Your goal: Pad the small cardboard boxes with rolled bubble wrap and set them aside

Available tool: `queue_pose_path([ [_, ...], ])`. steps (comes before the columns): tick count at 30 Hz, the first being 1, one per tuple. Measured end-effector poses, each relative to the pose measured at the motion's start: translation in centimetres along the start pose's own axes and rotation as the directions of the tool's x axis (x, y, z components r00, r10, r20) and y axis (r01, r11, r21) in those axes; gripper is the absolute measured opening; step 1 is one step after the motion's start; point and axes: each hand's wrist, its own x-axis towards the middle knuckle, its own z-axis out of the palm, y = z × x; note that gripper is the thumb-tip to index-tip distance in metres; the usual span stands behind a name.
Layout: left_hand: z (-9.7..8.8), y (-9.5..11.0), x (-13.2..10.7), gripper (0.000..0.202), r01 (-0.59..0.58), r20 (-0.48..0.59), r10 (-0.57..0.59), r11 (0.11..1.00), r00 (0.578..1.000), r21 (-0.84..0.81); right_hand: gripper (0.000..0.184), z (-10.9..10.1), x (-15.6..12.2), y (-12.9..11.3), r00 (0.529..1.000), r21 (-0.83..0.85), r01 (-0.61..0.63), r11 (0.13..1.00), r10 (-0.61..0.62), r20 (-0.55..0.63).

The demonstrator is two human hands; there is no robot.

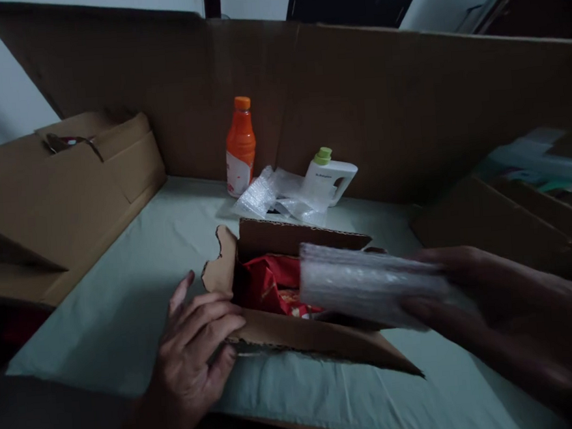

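Note:
My right hand (462, 287) grips a flat, folded piece of bubble wrap (364, 281), blurred by motion, above the right part of a small open cardboard box (294, 331). Whether anything lies inside the wrap I cannot tell. Red packaging with yellow print (266, 284) shows inside the box, partly covered by the bubble wrap. At the box's near left corner, my left hand (195, 348) holds the front flap, fingers on top and thumb below. The box's flaps stand apart, and its left one has a torn, curved edge.
Behind the box stand an orange bottle (241, 146) and a white jug with a green cap (329, 175). Loose bubble wrap (260, 193) lies between them. Larger cardboard boxes flank the pale green cloth (141, 251), left (69, 197) and right (463, 222). A tall cardboard panel (356, 98) closes the back.

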Motion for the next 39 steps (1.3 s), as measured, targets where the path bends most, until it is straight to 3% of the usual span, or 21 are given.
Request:
queue_pose_path([
  [3, 0.4, 0.2, -0.5, 0.026, 0.041, -0.008, -0.042, 0.998, 0.999, -0.041, 0.023, 3.9, 3.1, -2.6, 0.933, -0.046, 0.164, 0.985, -0.140, 0.332],
  [7, 0.6, 0.5, -0.7, 0.028, 0.081, -0.018, -0.084, 0.992, 0.996, -0.099, 0.030, 9.8, 6.5, -4.3, 0.818, -0.195, 0.310, 0.931, -0.156, 0.554],
  [10, 0.6, 0.5, -0.7, 0.028, 0.089, -0.022, -0.093, 0.988, 0.995, -0.125, 0.019, 13.1, 8.3, -5.2, 0.743, -0.420, 0.394, 0.817, -0.015, 0.669],
  [14, 0.7, 0.2, -0.8, 0.027, 0.091, -0.023, -0.096, 0.981, 0.995, -0.171, 0.016, 15.5, 8.7, -6.5, 0.720, -0.536, 0.424, 0.730, 0.087, 0.688],
  [17, 0.8, 0.1, -0.8, 0.026, 0.097, -0.028, -0.104, 0.976, 0.994, -0.194, 0.024, 16.3, 7.6, -7.0, 0.724, -0.508, 0.389, 0.769, 0.086, 0.685],
  [21, 0.9, -0.1, -0.7, 0.024, 0.075, -0.033, -0.083, 0.978, 0.996, -0.193, 0.025, 16.2, 6.8, -7.0, 0.638, -0.355, 0.278, 0.893, 0.105, 0.763],
  [23, 0.9, -0.1, -0.6, 0.023, 0.066, -0.038, -0.075, 0.976, 0.996, -0.207, 0.026, 15.9, 6.9, -7.0, 0.618, -0.320, 0.256, 0.912, 0.100, 0.780],
  [30, 1.1, 0.3, -0.1, 0.026, 0.088, -0.058, -0.101, 0.978, 0.993, -0.190, 0.029, 17.2, 6.3, -6.9, 0.644, -0.430, 0.374, 0.821, 0.104, 0.758],
  [35, 1.2, 0.3, -0.1, 0.030, 0.083, -0.047, -0.093, 0.979, 0.995, -0.184, 0.031, 17.8, 5.5, -6.3, 0.675, -0.403, 0.364, 0.840, 0.060, 0.735],
  [39, 1.2, 0.1, -0.3, 0.030, 0.080, -0.046, -0.088, 0.985, 0.995, -0.153, 0.034, 16.7, 5.8, -6.5, 0.648, -0.343, 0.301, 0.890, 0.073, 0.758],
])
